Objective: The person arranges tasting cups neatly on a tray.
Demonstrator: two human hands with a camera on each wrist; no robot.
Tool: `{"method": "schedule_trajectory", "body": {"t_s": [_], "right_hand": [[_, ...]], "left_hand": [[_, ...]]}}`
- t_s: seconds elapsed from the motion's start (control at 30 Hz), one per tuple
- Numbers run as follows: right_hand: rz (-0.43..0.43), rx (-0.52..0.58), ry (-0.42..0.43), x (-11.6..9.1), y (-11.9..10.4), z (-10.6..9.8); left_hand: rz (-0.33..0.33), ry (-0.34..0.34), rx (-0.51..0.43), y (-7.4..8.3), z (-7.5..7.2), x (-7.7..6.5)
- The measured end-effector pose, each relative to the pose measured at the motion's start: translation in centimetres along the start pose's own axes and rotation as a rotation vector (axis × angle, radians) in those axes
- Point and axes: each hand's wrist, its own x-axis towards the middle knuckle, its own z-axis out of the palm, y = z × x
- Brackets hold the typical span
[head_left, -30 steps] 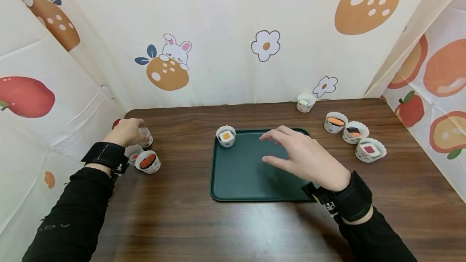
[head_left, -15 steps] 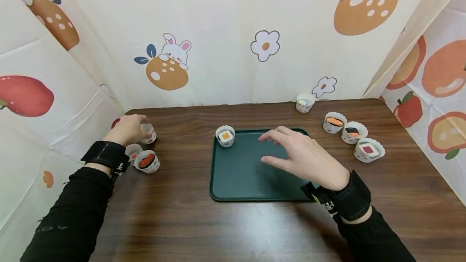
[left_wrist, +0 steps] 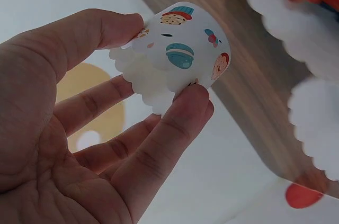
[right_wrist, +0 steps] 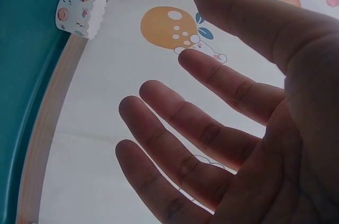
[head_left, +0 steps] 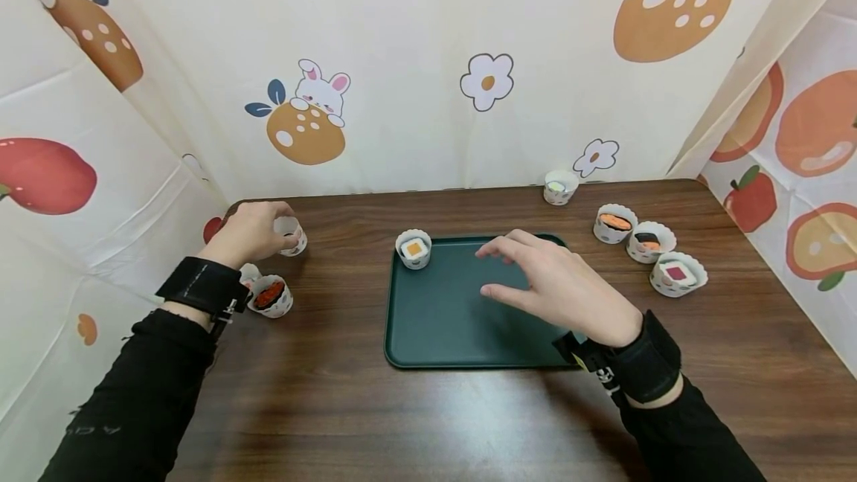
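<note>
My left hand (head_left: 249, 233) pinches a white paper baking cup (head_left: 291, 235) by its side wall, between thumb and fingers. Small cakes and sweets are printed on that cup (left_wrist: 183, 41) in the left wrist view; its contents are hidden. Close below the hand stand a cup with orange-red roe sushi (head_left: 271, 296) and another paper cup (head_left: 250, 274), partly covered by the hand. Over the dark green tray (head_left: 442, 348) hovers my right hand (head_left: 562, 285), fingers spread and holding nothing. A cup with a yellow-centred sushi roll (head_left: 413, 250) sits in the tray's back left corner.
On the right of the wooden table (head_left: 321, 407) stand cups with salmon sushi (head_left: 615, 224), black-banded sushi (head_left: 651, 242) and a pink-centred roll (head_left: 678, 274). Another paper cup (head_left: 559, 187) is at the back edge. Printed curtains (head_left: 402, 117) enclose the back and sides.
My left hand has shifted a little to the right with the paper cup, away from the table's left edge. The right hand holds its place over the tray.
</note>
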Motion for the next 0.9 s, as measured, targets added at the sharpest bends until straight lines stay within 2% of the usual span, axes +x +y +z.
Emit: {"method": "schedule_trajectory", "body": {"t_s": [0.13, 0.37, 0.53, 0.9], "right_hand": [[0.003, 0.002, 0.0, 0.0, 0.1, 0.0], [0.008, -0.002, 0.0, 0.0, 0.1, -0.1], [0.011, -0.005, -0.001, 0.0, 0.2, -0.1], [0.008, -0.007, 0.007, 0.0, 0.3, 0.0]], "left_hand": [[0.035, 0.021, -0.008, 1.3, -0.3, -0.4], [0.093, 0.015, -0.054, 4.2, -0.9, -1.3], [0.15, 0.037, -0.072, 6.2, -1.0, -1.9], [0.22, 0.083, -0.106, 9.6, -0.9, -3.1]]}}
